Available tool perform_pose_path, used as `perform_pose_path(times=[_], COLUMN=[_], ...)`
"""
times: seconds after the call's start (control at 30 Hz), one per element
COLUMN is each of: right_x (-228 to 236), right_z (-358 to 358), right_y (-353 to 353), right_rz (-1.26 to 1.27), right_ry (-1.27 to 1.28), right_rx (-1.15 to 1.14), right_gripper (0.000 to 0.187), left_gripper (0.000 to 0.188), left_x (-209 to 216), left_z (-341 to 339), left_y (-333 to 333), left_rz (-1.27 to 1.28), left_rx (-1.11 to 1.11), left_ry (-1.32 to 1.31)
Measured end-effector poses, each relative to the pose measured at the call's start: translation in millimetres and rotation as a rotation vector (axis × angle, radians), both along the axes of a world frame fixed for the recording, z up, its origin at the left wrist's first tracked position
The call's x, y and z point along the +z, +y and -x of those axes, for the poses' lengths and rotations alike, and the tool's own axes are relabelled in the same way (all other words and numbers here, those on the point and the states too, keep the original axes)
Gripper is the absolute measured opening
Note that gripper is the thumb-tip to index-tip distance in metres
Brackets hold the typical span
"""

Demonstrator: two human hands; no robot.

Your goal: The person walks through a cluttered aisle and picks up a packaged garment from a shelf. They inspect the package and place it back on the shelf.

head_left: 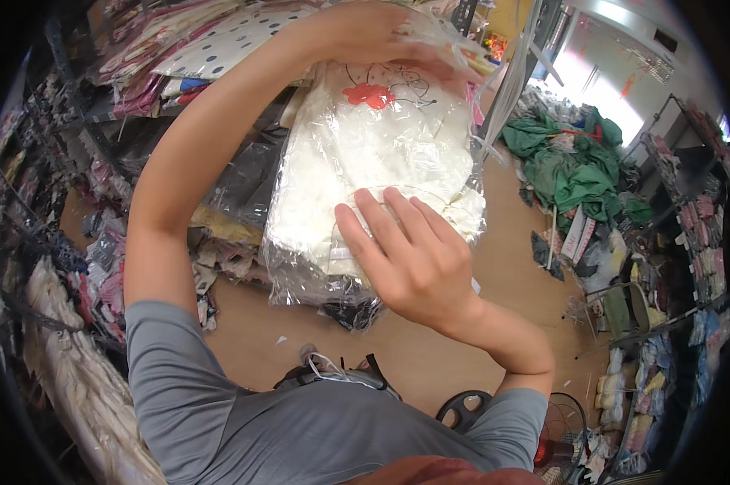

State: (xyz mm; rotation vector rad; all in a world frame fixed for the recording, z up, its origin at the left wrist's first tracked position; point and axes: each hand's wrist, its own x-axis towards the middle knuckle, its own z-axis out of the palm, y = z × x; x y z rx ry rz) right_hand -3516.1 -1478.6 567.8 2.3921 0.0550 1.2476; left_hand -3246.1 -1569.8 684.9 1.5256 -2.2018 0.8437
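Observation:
A white garment in a clear plastic bag (365,170), with a red and black print near its far end, lies on top of a stack in front of me. My right hand (417,263) rests on its near part, palm down, fingers stretched out and slightly apart. Over the far end of the bag reaches my left hand (369,32). Its fingers are smeared and partly covered by clear plastic, so whether they grip anything is hidden. Beneath the white garment, darker bagged pieces (353,314) show at the near edge.
Left of the stack, a shelf holds several bagged garments, one a white dotted piece (219,50). A metal post (517,65) stands at the right. Beyond it, a green cloth heap (579,166) lies on the floor. A fan (560,440) is close behind my right arm.

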Motion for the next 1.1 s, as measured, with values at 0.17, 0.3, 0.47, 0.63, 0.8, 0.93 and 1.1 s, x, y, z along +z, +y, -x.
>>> perform_pose_path(times=[0.17, 0.3, 0.47, 0.63, 0.8, 0.93, 1.1], right_x=[-18, -22, -20, 7, 95, 61, -134], right_z=[24, 44, 65, 65, 48, 8, -21], right_y=[-5, 11, 60, 140, 133, 60, 65], right_rz=[-0.064, -0.119, -0.149, -0.205, -0.494, -1.189, -1.905], right_ry=[-0.043, -0.027, 0.147, 0.357, 0.264, -0.058, -0.096], right_rx=[0.051, 0.080, 0.099, 0.100, 0.111, 0.526, 0.695], right_gripper=[0.024, 0.023, 0.022, 0.030, 0.062, 0.105, 0.066], left_gripper=[0.035, 0.046, 0.047, 0.033, 0.027, 0.032, 0.044], left_x=[-14, -57, -122, -146, -152, -165, -236], left_z=[42, 37, 48, 34, 7, 1, 4], left_y=[96, 177, 217, 260, 300, 327, 332], left_rz=[0.140, 0.071, 0.069, 0.075, -0.159, -0.384, -0.491], left_rx=[-0.186, 0.026, -0.100, -0.474, -0.431, -0.207, -0.178], left_ry=[0.241, 0.073, 0.104, 0.098, 0.664, 1.448, 1.831])
